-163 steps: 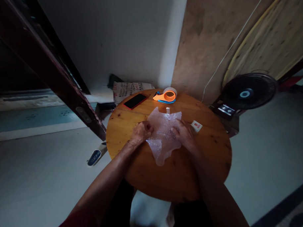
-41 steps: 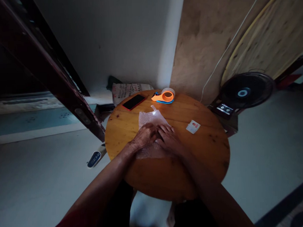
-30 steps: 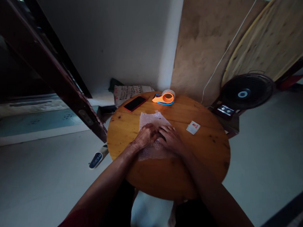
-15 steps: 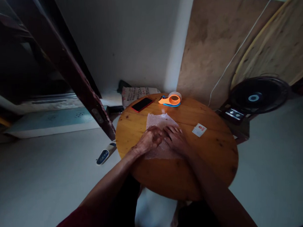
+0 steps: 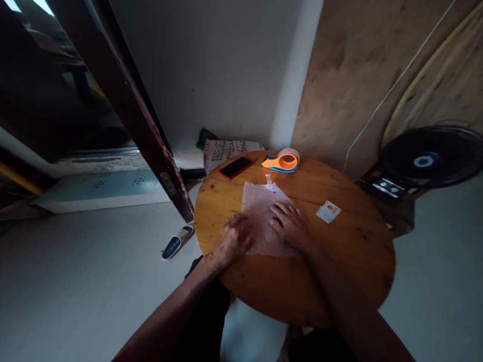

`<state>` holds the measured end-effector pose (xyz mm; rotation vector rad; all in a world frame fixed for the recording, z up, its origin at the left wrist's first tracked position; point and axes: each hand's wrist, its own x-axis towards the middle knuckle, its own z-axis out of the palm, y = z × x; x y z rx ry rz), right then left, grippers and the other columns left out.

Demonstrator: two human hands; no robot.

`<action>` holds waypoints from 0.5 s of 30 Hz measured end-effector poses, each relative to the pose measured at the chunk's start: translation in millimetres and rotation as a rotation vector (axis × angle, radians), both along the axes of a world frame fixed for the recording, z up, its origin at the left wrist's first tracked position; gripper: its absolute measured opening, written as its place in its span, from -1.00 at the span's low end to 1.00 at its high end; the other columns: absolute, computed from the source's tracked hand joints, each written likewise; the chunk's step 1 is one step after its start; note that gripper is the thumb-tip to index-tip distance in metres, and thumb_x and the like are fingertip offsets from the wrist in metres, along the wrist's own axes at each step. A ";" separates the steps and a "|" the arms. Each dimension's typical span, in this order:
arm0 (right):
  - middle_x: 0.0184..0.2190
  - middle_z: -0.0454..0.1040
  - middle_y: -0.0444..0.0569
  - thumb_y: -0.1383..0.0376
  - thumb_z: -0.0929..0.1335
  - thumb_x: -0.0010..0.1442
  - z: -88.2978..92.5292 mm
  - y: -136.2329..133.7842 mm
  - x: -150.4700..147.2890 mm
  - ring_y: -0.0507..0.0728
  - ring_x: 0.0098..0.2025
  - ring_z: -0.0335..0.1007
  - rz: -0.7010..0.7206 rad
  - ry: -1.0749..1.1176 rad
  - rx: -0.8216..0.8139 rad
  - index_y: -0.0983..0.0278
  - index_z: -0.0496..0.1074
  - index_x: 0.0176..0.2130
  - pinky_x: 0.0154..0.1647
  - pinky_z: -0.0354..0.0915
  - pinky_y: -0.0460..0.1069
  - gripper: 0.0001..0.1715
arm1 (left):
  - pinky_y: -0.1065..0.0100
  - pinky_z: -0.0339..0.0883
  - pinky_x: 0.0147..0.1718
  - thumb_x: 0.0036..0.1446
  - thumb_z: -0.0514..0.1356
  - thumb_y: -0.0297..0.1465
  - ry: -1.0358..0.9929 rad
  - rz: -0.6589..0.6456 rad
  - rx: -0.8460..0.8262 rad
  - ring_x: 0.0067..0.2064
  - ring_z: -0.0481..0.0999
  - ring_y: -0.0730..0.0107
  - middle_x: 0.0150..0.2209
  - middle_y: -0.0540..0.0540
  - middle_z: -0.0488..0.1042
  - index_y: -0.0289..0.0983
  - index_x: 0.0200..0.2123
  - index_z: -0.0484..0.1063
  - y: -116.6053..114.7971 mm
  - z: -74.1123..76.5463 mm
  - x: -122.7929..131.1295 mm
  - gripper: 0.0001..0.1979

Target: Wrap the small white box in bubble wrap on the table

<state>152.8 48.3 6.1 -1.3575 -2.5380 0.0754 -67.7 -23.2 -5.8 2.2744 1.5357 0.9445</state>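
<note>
A sheet of bubble wrap (image 5: 262,206) lies flat on the round wooden table (image 5: 265,291), a short strip of clear tape (image 5: 269,179) at its far edge. My right hand (image 5: 292,224) rests palm down on the wrap's right side, fingers spread and holding nothing. At the left edge of the wrap is my left hand (image 5: 232,238), palm down with its fingers loosely bent over the sheet; its fingertips are dim. Whether anything lies under the wrap cannot be seen.
Toward the back of the table are a red-edged phone (image 5: 235,168) and an orange tape dispenser (image 5: 282,161). A small white card (image 5: 328,212) lies on the right. Beyond the table stands a black fan (image 5: 434,156); a slipper (image 5: 176,242) is on the floor.
My left hand has moved left, away from my right hand, to the wrap's left edge. My right hand stays on the wrap. The whole view has shifted slightly.
</note>
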 end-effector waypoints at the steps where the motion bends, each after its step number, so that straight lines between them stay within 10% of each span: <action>1: 0.23 0.24 0.06 0.19 0.19 0.29 -0.1 -0.2 -0.5 0.25 0.24 0.09 -0.005 -0.003 0.001 0.27 0.29 0.17 0.21 0.01 0.16 -0.49 | 0.09 0.24 0.14 0.14 0.16 -0.40 0.034 -0.002 0.004 0.12 0.35 0.14 0.12 -0.23 0.34 -0.28 -0.04 0.41 3.5 1.2 0.9 -0.70; 15: 0.25 0.19 0.21 0.13 0.14 0.33 -6.3 5.1 5.0 0.35 0.22 0.12 -0.287 -0.067 -0.004 0.39 0.23 0.19 0.18 0.05 0.24 -0.42 | 0.06 0.22 0.12 0.12 0.20 -0.27 0.325 -0.051 -0.077 0.11 0.37 0.07 0.07 -0.23 0.40 -0.25 -0.06 0.44 26.9 20.7 7.0 -0.68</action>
